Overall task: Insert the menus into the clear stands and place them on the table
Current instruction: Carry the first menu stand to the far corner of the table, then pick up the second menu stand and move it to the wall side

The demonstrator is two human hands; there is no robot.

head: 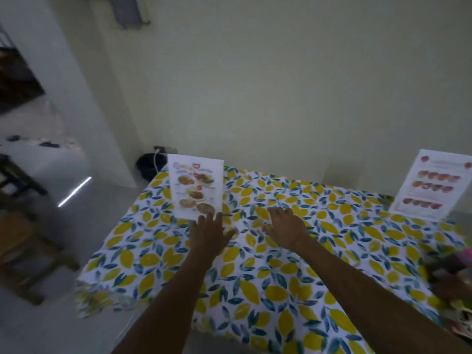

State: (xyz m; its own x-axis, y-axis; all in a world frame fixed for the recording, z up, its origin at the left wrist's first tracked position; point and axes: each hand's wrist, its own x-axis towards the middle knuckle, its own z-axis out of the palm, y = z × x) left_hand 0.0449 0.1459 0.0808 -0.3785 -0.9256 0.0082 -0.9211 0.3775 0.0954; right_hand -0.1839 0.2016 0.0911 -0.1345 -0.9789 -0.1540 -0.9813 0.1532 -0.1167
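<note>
A menu with food pictures (196, 186) stands upright in a clear stand near the far left corner of the table (255, 277), which wears a lemon-print cloth. A second menu in a stand (431, 186) stands at the far right. My left hand (210, 233) hovers just in front of the left menu's base, fingers spread, holding nothing; whether the fingertips touch the stand is unclear. My right hand (286, 227) is flat over the cloth to its right, also spread with nothing in it.
A blurred heap of colourful items (454, 272) lies at the table's right edge. A wall runs behind the table, with a dark bin and a socket (149, 164) at its foot. Wooden furniture (23, 241) stands on the floor at left.
</note>
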